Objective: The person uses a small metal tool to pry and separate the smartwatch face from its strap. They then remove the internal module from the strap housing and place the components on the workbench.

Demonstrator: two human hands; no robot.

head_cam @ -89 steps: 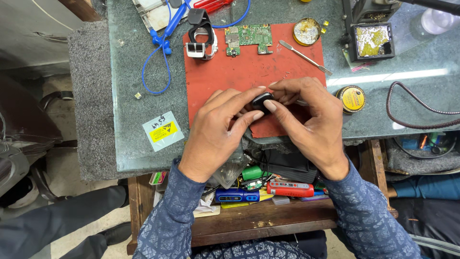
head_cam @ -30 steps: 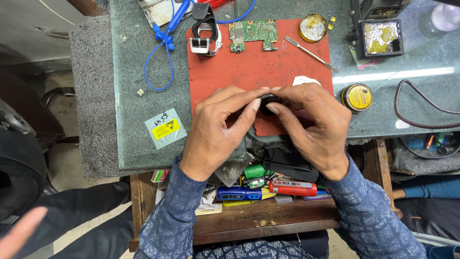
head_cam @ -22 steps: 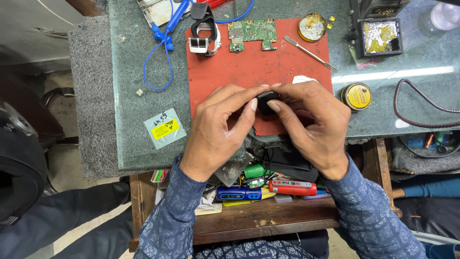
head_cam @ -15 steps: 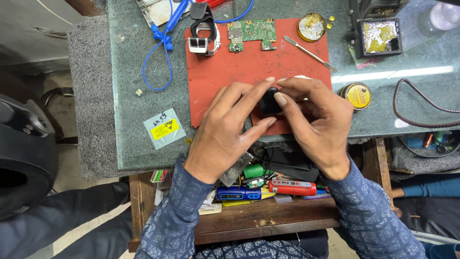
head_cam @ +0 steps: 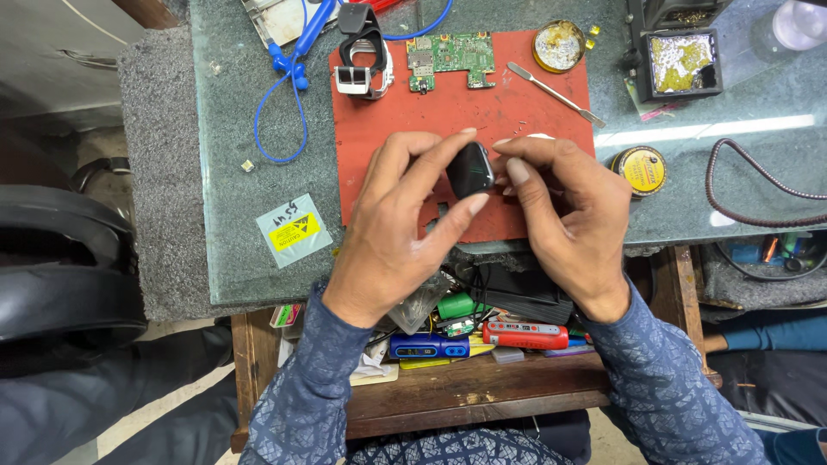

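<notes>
Smartwatch body [head_cam: 470,169] pinched between both hands' fingers [head_cam: 448,155].

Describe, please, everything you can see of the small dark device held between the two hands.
The small dark device is a rounded-rectangular black piece with a glossy, glass-like face, tilted slightly. It is held above the red mat, pinched by the left hand at its left and lower edges, while the right hand touches its right side. No strap is attached.

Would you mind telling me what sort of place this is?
Probably a small electronics repair bench. A bare green circuit board lies on a red work mat, a soldering tip-cleaner stand sits beside it, and the left hand and right hand hold a small black device.
</notes>
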